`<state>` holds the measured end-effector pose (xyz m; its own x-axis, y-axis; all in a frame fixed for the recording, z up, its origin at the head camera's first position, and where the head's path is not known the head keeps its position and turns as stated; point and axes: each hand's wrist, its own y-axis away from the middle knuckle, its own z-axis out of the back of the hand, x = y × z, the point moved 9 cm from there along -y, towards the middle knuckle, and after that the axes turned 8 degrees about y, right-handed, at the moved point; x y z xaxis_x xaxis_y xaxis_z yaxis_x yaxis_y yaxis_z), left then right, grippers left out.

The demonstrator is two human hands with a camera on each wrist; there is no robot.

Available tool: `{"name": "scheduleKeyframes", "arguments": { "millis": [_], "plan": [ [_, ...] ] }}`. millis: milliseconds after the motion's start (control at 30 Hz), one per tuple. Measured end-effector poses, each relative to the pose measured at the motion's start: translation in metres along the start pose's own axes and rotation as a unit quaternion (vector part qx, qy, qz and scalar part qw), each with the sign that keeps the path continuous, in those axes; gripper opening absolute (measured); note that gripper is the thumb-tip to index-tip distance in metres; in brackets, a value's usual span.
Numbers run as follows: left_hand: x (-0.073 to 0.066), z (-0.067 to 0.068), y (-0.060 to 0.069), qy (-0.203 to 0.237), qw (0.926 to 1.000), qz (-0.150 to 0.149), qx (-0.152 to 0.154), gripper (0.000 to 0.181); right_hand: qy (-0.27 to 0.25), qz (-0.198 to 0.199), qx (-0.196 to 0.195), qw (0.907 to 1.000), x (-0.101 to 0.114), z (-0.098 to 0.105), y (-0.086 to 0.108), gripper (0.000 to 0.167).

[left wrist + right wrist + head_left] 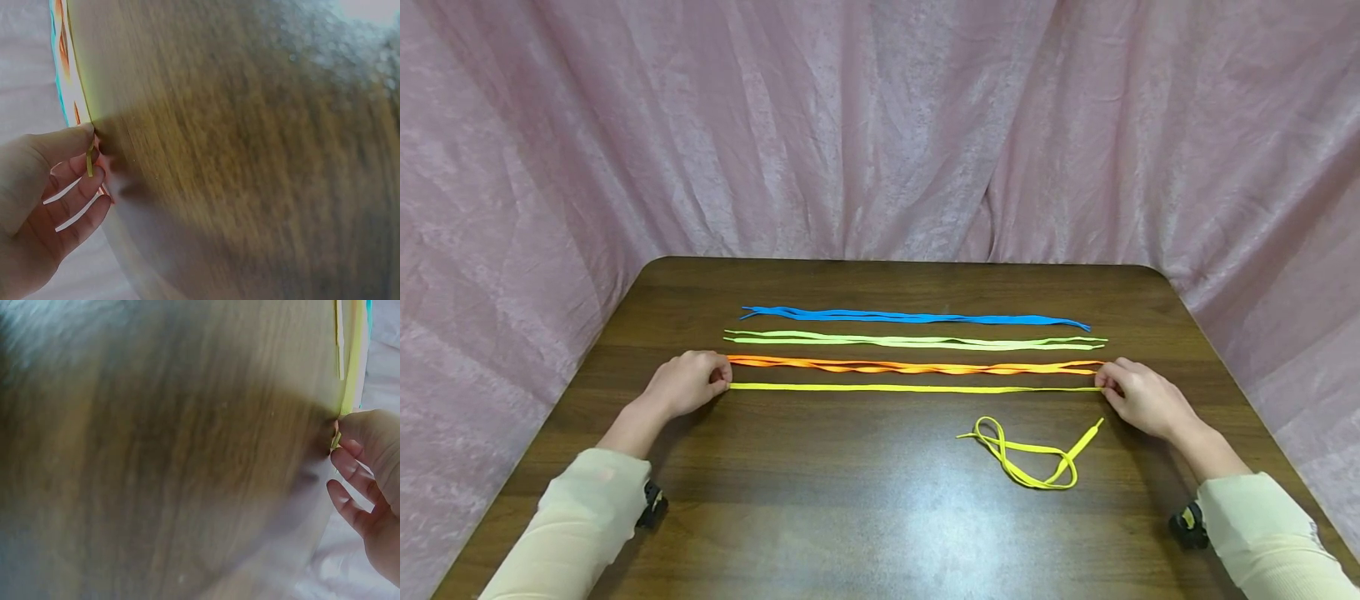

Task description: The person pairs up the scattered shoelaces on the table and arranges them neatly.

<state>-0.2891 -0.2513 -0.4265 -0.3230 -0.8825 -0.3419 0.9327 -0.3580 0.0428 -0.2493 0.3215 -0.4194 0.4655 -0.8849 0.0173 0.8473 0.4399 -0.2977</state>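
A yellow shoelace (880, 387) runs straight across the table between both hands. My left hand (691, 383) pinches its left end between thumb and finger; in the left wrist view a short yellow tip (90, 165) pokes out below the thumb. At the other end my right hand (1142, 395) pinches the lace the same way, with its end (335, 440) showing under the thumb in the right wrist view. Just beyond the held lace lie orange shoelaces (895, 367), stretched side by side. A second yellow shoelace (1030, 448) lies loosely looped nearer, left of my right hand.
Beyond the orange laces, pale green shoelaces (917, 342) and blue shoelaces (917, 317) lie in parallel rows. The dark wooden table (805, 483) has rounded far corners. Pink curtains (880, 125) hang behind it and along both sides.
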Motion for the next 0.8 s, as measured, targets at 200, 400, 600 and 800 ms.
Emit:
{"name": "scheduleKeyframes", "arguments": {
  "millis": [200, 400, 600, 800],
  "plan": [
    [-0.001, -0.002, -0.001, 0.003, 0.9999, 0.008, 0.007, 0.011, -0.001, -0.009, 0.008, 0.9999, -0.003, 0.001, 0.002, 0.023],
    [-0.002, -0.003, -0.001, 0.009, 0.9999, 0.012, 0.008, 0.01, -0.001, -0.012, 0.023, 0.9997, -0.003, -0.001, 0.003, 0.023],
    [-0.002, -0.001, 0.001, 0.003, 1.0, 0.005, -0.004, 0.009, -0.001, 0.0, 0.014, 0.9999, -0.001, 0.001, 0.003, 0.022],
    [-0.007, 0.007, 0.003, 0.006, 0.9997, -0.005, -0.023, 0.009, 0.004, 0.014, -0.008, 0.9999, 0.004, 0.008, 0.007, 0.027]
  ]
}}
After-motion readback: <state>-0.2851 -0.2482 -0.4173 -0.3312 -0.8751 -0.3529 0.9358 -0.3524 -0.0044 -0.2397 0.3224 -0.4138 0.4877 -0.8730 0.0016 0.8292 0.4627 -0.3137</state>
